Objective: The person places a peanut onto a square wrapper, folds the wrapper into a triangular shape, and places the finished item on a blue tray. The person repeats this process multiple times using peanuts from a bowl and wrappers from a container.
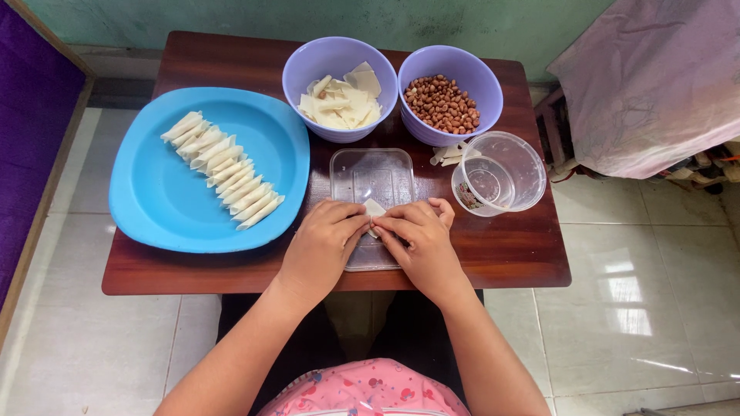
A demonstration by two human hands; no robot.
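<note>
My left hand (322, 245) and my right hand (422, 243) meet over a clear plastic lid (372, 176) lying flat on the wooden table (509, 250). Between their fingertips they pinch a small white pastry wrapper (374, 209), partly hidden by the fingers. A blue plate (154, 196) to the left carries a diagonal row of several rolled white wrappers (222, 170). Behind the lid stand two lilac bowls: one (339, 58) with flat wrapper pieces, the other (484, 81) with peanuts (442, 103).
A clear round plastic tub (501, 171) lies tilted at the right, with a few wrapper scraps (447, 154) beside it. A pink cloth (655, 85) covers furniture to the right. White tiled floor (655, 293) surrounds the small table.
</note>
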